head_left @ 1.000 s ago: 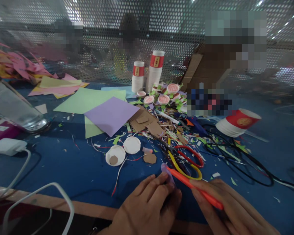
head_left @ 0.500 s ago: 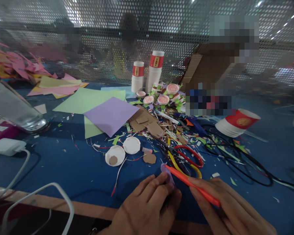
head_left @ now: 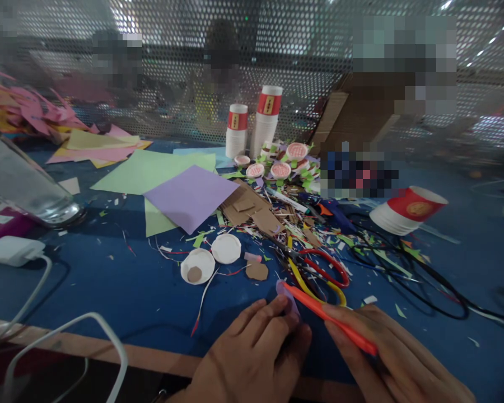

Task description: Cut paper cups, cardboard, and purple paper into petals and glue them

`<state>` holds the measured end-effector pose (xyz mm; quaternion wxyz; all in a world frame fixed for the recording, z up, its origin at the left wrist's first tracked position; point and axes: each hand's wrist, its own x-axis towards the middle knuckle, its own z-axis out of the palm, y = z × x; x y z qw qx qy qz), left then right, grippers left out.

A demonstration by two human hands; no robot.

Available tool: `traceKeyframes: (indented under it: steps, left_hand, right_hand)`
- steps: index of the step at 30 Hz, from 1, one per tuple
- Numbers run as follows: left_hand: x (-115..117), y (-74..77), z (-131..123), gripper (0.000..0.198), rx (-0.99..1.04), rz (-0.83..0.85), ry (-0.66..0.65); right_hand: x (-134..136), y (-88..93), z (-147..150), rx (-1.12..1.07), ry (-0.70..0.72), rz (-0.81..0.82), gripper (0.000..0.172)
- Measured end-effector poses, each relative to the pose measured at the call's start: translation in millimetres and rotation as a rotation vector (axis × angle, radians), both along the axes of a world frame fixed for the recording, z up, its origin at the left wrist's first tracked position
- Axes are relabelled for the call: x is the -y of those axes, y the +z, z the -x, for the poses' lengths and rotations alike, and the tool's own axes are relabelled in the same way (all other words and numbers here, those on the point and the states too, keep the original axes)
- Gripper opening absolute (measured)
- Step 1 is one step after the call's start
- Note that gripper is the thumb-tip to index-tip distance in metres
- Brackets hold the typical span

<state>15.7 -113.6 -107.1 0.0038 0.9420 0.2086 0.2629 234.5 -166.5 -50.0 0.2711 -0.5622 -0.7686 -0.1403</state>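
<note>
My left hand (head_left: pixel 256 341) lies low on the blue table, its fingers closed over a small purple paper piece (head_left: pixel 292 304). Between the fingers of my right hand (head_left: pixel 395 352) is a slim orange pen-like stick (head_left: pixel 331 316), whose tip touches or nearly touches the far end of the paper. Just beyond lie scissors (head_left: pixel 323 266) with red and yellow handles. Left of them are a rough brown cardboard disc (head_left: pixel 257 271) and two white paper discs (head_left: pixel 225 248), one with a small brown round on it. Part of the purple piece is hidden under my left hand.
Green and purple paper sheets (head_left: pixel 191 196) lie mid-table by cardboard scraps (head_left: pixel 246 204). Stacked paper cups (head_left: pixel 237 134) stand behind. A tilted cup (head_left: pixel 407 211) and black cables (head_left: pixel 437 296) are at right; a glass (head_left: pixel 29 184) and white charger (head_left: pixel 12 251) at left.
Almost nothing differs. Both hands, the purple paper and the orange stick keep their places; the view has shifted only very slightly.
</note>
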Motion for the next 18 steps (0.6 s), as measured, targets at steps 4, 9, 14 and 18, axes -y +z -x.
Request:
traceKeyframes:
  steps: [4, 9, 14, 18]
  left_hand:
    - [-0.6, 1.5, 0.4, 0.043, 0.005, -0.010, 0.004]
    - [-0.6, 1.8, 1.0, 0.046, -0.016, 0.004, -0.008]
    - [-1.2, 4.5, 1.9, 0.052, -0.016, 0.017, -0.013]
    - [-2.1, 8.7, 3.1, 0.050, -0.040, 0.014, -0.026]
  right_hand:
    - [1.1, -0.3, 1.7, -0.007, -0.008, -0.001, 0.023]
    - [2.8, 0.5, 5.0, -0.003, -0.007, -0.019, 0.021]
    - [1.9, 1.8, 4.4, -0.026, 0.011, -0.019, 0.022]
    - [1.9, 2.2, 3.8, -0.053, 0.009, -0.022, 0.021]
